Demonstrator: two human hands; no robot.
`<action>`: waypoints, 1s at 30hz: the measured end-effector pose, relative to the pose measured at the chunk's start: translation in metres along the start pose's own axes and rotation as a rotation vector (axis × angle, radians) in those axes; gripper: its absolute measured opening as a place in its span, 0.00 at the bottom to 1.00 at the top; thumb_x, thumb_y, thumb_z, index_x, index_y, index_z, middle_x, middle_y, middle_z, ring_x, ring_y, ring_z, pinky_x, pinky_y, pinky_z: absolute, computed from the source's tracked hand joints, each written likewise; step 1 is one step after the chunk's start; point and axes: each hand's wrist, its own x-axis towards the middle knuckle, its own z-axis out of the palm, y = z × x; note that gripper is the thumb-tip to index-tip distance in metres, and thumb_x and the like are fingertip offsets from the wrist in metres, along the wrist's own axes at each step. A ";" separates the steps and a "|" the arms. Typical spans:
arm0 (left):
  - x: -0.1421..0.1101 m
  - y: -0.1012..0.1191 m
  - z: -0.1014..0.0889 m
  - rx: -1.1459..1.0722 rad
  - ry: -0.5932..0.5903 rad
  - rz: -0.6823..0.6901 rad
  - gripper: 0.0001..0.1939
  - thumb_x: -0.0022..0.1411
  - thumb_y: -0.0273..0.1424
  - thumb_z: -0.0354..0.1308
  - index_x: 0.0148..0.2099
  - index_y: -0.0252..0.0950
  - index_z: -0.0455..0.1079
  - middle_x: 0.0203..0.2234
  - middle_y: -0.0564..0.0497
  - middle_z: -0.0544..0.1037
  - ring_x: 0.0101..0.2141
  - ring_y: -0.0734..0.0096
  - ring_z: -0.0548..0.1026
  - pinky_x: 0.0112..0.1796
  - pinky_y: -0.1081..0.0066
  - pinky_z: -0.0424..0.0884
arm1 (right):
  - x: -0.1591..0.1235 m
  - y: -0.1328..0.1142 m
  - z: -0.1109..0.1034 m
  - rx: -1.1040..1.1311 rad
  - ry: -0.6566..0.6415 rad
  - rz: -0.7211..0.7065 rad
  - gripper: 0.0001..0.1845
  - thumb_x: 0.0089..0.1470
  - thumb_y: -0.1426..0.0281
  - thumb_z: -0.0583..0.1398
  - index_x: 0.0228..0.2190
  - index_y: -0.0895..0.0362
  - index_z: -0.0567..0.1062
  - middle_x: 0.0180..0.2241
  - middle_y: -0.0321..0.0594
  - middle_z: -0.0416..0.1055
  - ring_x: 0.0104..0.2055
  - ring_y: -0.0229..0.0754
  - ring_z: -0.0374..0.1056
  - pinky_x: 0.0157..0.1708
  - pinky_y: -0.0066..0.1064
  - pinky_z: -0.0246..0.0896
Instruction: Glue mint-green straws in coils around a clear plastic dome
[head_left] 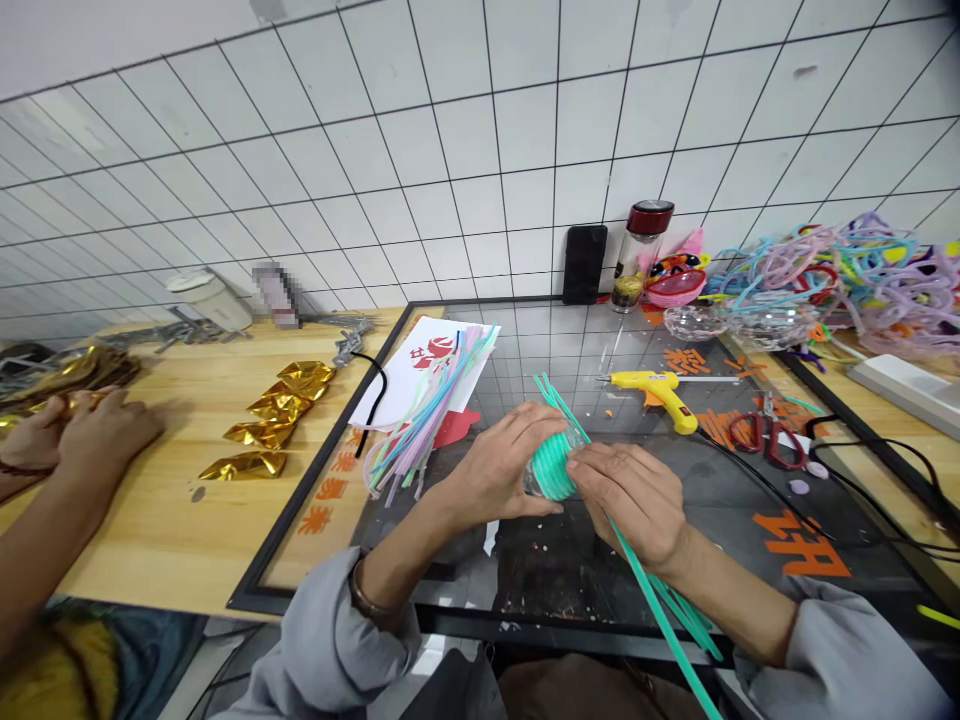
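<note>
My left hand (499, 465) grips a small clear plastic ball, its side covered by rows of green pipe cleaners (553, 466). Pressed against the ball's right side, the fingers of my right hand (634, 498) pinch a green pipe cleaner (651, 600) whose long end trails down past the table's front edge. More green pipe cleaners (686, 618) lie under my right wrist, and a few thin ends stick up behind the ball. What sits directly under my right fingertips is hidden.
A yellow glue gun (656, 390) and red-handled scissors (766, 440) lie to the right, with black cords. Pastel pipe cleaners (435, 410) rest on white paper at left. Behind stand a phone (584, 264) and a bottle (640, 255). Another person's hands (97, 430) work beside gold foil pieces (281, 405).
</note>
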 end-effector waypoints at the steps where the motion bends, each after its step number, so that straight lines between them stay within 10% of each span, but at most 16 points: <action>1: 0.000 0.000 0.000 0.000 0.001 0.008 0.41 0.54 0.49 0.66 0.61 0.32 0.57 0.54 0.35 0.73 0.58 0.50 0.69 0.61 0.49 0.64 | 0.000 0.000 0.000 0.001 -0.002 0.003 0.10 0.54 0.83 0.58 0.37 0.63 0.76 0.32 0.48 0.80 0.37 0.43 0.77 0.36 0.33 0.73; 30: -0.002 -0.003 0.006 -0.021 0.059 -0.042 0.35 0.52 0.35 0.64 0.61 0.35 0.57 0.54 0.37 0.72 0.57 0.50 0.69 0.60 0.49 0.65 | 0.001 0.001 0.001 -0.005 -0.021 0.064 0.11 0.53 0.78 0.64 0.40 0.59 0.76 0.34 0.47 0.80 0.38 0.44 0.77 0.37 0.35 0.73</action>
